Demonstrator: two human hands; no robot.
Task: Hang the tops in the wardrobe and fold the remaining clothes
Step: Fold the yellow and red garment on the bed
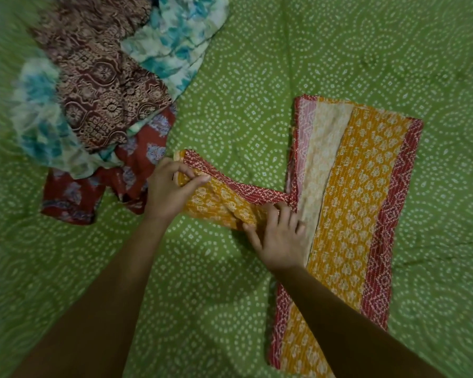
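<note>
An orange garment point(352, 203) with white print and red patterned borders lies lengthwise on the green bedsheet point(257, 77), right of centre. One part of it, a sleeve-like flap, stretches out to the left. My left hand point(170, 192) pinches the end of that flap between thumb and fingers. My right hand point(279, 238) rests with spread fingers on the cloth where the flap meets the body of the garment.
A loose pile of clothes lies at upper left: a brown patterned piece point(101, 77), a white and turquoise piece point(175, 42), and a red floral piece point(93, 192) under them. Green sheet stretches out on all sides.
</note>
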